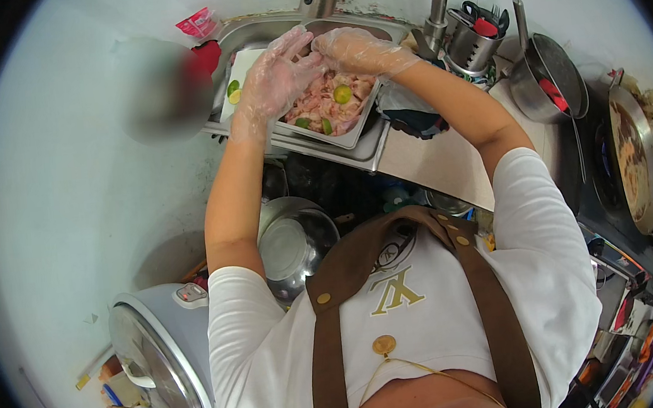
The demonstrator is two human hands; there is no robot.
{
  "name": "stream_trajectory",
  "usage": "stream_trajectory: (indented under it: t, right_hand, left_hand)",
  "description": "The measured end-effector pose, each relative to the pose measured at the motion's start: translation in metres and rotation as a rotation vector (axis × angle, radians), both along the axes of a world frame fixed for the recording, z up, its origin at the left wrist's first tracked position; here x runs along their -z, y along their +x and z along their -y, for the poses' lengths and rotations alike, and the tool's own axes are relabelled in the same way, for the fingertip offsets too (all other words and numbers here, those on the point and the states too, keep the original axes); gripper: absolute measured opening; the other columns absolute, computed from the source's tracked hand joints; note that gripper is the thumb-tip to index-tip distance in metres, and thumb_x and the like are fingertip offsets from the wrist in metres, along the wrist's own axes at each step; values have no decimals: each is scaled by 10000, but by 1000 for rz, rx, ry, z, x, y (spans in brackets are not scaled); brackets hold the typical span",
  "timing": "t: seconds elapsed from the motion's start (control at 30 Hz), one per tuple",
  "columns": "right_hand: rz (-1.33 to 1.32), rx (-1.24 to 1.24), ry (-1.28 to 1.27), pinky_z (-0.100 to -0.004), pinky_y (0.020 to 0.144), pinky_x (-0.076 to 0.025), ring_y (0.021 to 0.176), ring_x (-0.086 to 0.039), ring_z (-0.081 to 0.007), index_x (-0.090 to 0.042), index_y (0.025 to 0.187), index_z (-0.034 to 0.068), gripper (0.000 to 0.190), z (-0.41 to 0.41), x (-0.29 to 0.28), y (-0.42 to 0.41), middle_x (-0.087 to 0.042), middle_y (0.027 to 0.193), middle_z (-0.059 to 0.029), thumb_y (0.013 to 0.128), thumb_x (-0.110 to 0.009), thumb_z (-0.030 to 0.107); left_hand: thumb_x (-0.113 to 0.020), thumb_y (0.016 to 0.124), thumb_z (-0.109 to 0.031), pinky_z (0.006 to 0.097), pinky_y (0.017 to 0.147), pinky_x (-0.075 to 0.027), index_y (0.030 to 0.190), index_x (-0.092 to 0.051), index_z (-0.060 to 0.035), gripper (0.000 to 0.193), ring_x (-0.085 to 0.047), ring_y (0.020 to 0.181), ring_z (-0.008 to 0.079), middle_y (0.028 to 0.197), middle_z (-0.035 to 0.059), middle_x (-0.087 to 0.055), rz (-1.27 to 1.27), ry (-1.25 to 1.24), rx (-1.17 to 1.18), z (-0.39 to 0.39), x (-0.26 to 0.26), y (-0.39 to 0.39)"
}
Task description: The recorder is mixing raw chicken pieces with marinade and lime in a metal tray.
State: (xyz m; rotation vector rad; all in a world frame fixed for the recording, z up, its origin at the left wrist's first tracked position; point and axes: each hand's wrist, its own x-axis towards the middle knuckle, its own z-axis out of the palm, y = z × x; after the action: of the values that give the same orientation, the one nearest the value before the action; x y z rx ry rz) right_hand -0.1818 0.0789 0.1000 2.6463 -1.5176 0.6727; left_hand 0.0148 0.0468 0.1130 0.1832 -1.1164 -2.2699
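A metal tray (pixel 360 136) of cut raw meat (pixel 317 101), which looks like chicken, rests over the sink. A yellow-green citrus half (pixel 342 93) and several green lime pieces (pixel 326 126) lie on the meat. My left hand (pixel 287 72), in a clear plastic glove, is above the tray's left side with fingers apart and nothing visible in it. My gloved right hand (pixel 351 51) curls over the tray's far side, fingertips close to the left hand; whether it holds anything is hidden. Left of the tray, lime pieces (pixel 234 93) sit on a white cutting board (pixel 244 62).
The sink (pixel 287 25) has a faucet (pixel 438 7) behind it. To the right stand a utensil holder (pixel 469 48), a saucepan (pixel 543 83) and a frying pan (pixel 632 154) on the stove. A metal bowl (pixel 295 244) and a rice cooker (pixel 162 352) are lower left.
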Motion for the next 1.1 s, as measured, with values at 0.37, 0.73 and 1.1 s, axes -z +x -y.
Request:
stream_trajectory:
  t: [0.37,0.73,1.1]
  right_hand:
    - [-212,-120,-86,-403,662,-450,771,-569,-324,-516,872,29,156,-2,-11,5,-584,795,-151,766,-537,141]
    - [319,-39,156,-430,702,-434,815,-560,-354,-550,918,20,183,2,-20,5,-587,863,-163,797,-530,155]
    - [-60,-39,-23,-433,698,-447,804,-560,-354,-548,900,25,187,0,-14,16,-579,822,-164,802,-528,182]
  left_hand:
    - [-525,861,-263,467,929,-419,1312,-343,-14,546,-493,1065,391,1342,154,-351,35,-103,20,6,-5,8]
    - [-554,850,-270,454,913,-430,1294,-365,-5,550,-420,1144,389,1343,143,-342,24,21,-31,-1,-9,16]
    - [-543,856,-268,427,888,-443,1298,-361,-6,545,-471,1097,377,1311,139,-394,83,-20,10,5,-8,17]
